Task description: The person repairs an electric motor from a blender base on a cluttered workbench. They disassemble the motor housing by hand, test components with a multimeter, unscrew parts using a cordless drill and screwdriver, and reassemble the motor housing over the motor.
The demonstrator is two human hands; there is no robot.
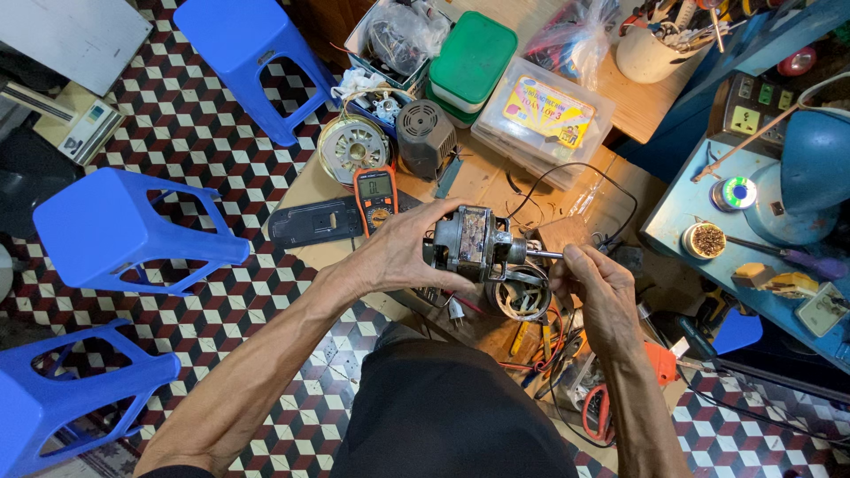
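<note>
The left hand (403,257) was closed around the body of the small electric motor (469,243), held above the tabletop (482,181). Right of it, the right hand (598,283) pinched the motor shaft (542,254). A steady body and gentle shaft rotation would seem advisable.

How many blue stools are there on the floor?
3, all left of the workbench: one stool at the top, one stool at mid-left, and one stool at bottom left, cut off by the frame. More may be out of view.
</note>
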